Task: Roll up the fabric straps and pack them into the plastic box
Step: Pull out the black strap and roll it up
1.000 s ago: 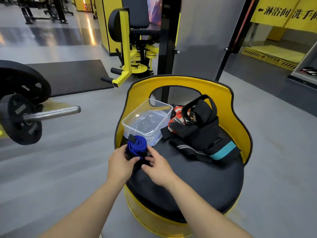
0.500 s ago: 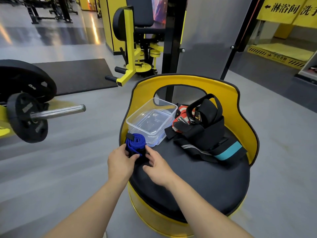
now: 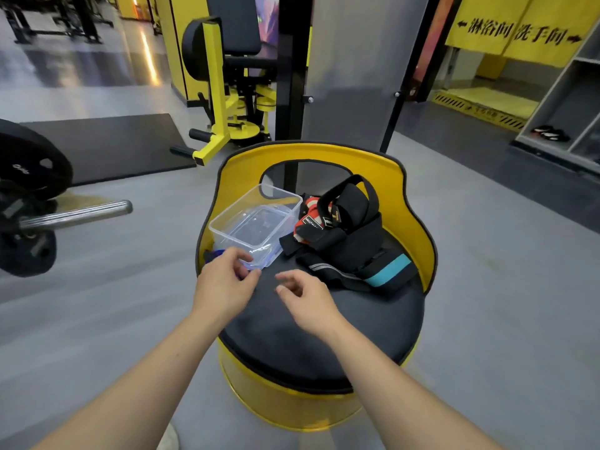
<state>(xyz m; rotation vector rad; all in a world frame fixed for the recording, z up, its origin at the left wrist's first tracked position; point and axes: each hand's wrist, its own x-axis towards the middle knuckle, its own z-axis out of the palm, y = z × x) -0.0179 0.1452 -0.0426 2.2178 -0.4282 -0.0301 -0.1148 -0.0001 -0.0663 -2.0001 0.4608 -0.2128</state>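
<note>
Head view: my left hand (image 3: 224, 282) sits at 9 o'clock on the stool seat (image 3: 324, 326), fingers curled over a blue strap (image 3: 217, 254); only a sliver of blue shows past the knuckles, so I can't tell if I'm actually gripping it or how far it's rolled. My right hand (image 3: 305, 295) hovers just beside, fingers loosely bent, holding nothing. Plastic box (image 3: 256, 222) at 11 o'clock looks empty, so I'd say nothing is packed yet. Pile of straps (image 3: 344, 241) at 1 o'clock lies unrolled, touching the box's right side; nearly all the work is left. Box: clear rigid plastic, rectangular, rounded corners, blue-tinted rim. Straps: soft woven webbing, black mostly, one red-white, one with a teal band and grey stripe, floppy loops. Seat: round, matte black padding, glossy yellow shell behind.
</note>
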